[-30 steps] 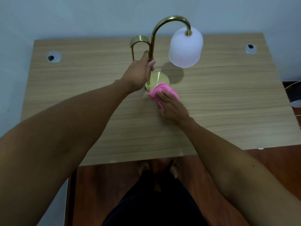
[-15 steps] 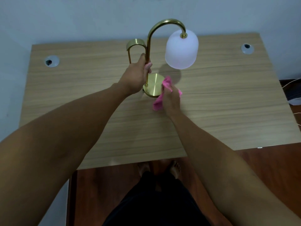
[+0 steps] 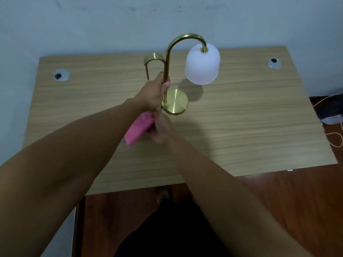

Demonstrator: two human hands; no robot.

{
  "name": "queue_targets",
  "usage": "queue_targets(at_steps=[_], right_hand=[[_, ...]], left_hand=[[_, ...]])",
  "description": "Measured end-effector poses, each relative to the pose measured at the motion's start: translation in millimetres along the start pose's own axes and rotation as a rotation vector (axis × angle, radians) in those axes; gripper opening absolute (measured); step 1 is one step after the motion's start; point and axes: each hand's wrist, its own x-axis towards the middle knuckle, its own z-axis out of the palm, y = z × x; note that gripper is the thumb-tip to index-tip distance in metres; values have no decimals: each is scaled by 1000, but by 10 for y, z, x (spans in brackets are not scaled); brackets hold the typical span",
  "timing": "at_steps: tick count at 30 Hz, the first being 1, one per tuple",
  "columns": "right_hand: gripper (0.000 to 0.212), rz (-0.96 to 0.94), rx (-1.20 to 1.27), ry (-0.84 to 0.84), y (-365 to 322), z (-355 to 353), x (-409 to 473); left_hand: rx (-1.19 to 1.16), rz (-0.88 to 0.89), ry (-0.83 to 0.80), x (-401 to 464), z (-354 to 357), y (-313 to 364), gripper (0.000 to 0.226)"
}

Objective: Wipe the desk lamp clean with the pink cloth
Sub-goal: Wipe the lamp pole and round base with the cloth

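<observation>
A brass desk lamp stands upright on the wooden desk point(image 3: 241, 127), with a round base point(image 3: 176, 101), a curved stem point(image 3: 168, 58) and a white frosted shade point(image 3: 202, 64) hanging to the right. My left hand point(image 3: 154, 95) grips the stem just above the base. My right hand point(image 3: 161, 127) holds the pink cloth point(image 3: 138, 129) in front of the base, to its near left; the cloth hangs partly under my left wrist and is apart from the brass.
Two round cable grommets sit in the desk, one at the far left point(image 3: 61, 75) and one at the far right point(image 3: 273, 63). A wall stands right behind the desk. Cables point(image 3: 334, 134) lie on the floor at the right.
My right hand has drawn the pink cloth off the right side of the lamp base and round toward its front left. My left hand keeps its grip on the stem.
</observation>
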Motion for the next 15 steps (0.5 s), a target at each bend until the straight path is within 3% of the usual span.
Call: queue_targets(at_steps=[3, 6, 10, 13, 15], right_hand=[[29, 102, -49, -86, -204, -370, -122], [31, 152, -121, -132, -403, -729, -274], [29, 152, -110, -135, -647, -1066, -491], [27, 145, -130, -182, -858, -1243, -646], [23, 150, -175, -213, -1003, -1372, -754]], left_hand=[[25, -69, -118, -173, -82, -45, 49], [-64, -215, -103, -422, -86, -147, 59], [-563, -536, -33, -657, 85, -153, 64], [-887, -717, -156, -782, 252, 7, 61], [-1007, -721, -240, -817, 376, 155, 59]])
